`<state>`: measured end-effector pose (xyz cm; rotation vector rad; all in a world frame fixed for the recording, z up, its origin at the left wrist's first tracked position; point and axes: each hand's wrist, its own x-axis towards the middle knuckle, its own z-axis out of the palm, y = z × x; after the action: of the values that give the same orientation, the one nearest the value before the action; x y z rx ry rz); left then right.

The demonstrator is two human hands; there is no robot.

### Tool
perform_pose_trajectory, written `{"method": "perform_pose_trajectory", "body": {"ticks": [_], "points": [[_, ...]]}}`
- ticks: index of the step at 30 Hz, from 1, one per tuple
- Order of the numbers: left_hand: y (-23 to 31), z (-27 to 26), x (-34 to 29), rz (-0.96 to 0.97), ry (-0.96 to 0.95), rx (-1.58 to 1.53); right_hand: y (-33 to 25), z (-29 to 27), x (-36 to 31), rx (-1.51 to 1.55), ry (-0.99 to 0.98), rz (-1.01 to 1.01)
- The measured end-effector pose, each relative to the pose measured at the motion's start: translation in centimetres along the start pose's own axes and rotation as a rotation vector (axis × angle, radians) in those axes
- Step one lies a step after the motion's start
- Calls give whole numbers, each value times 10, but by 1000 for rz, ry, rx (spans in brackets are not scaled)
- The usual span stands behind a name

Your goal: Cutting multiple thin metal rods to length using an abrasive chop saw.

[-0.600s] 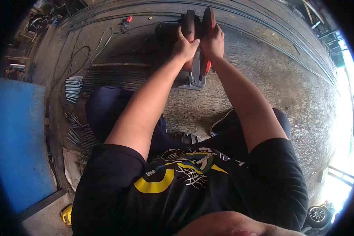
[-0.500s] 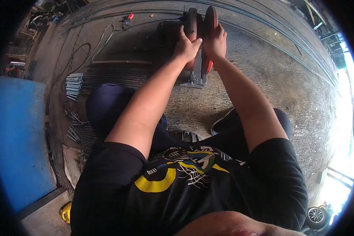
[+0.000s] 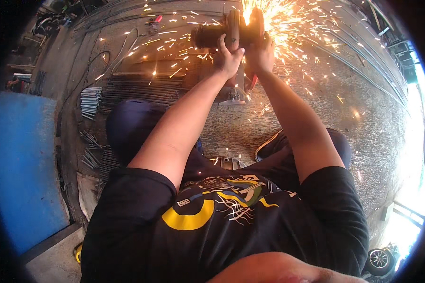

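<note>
A cut-off saw (image 3: 207, 37) with a dark motor body and round reddish guards stands on the floor in front of me. My left hand (image 3: 227, 62) grips its near side, thumb and one finger apart around the housing. Beside it, my right hand (image 3: 261, 57) is closed against the right-hand guard, its fingers partly hidden by the saw and glare. Bright sparks (image 3: 281, 30) burst from behind and right of the guard. The saw's metal vise (image 3: 232, 100) shows below my hands. Whatever is being cut is hidden by the saw and the sparks.
Dark rods (image 3: 141, 89) and a bundle of short silver rods (image 3: 90, 103) lie to the left. Long bars (image 3: 363, 70) run along the far right. A blue panel (image 3: 23, 165) stands at the left edge. A cable (image 3: 106, 59) loops across the floor.
Sparks now spray from the saw across the far floor; there were none before. The saw's head has shifted slightly, and both hands stay on it.
</note>
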<state>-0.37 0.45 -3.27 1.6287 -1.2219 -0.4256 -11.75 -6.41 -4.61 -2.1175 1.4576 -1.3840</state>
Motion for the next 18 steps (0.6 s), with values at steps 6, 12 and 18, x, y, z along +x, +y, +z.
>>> {"method": "perform_pose_trajectory", "body": {"ticks": [6, 12, 18], "points": [[2, -4, -3, -86, -84, 7, 11, 12, 1, -104, 8, -54], [-2, -2, -3, -53, -83, -59, 4, 6, 2, -126, 16, -79], [1, -3, -6, -55, -43, -76, -2, -1, -1, -80, -2, -77]]}}
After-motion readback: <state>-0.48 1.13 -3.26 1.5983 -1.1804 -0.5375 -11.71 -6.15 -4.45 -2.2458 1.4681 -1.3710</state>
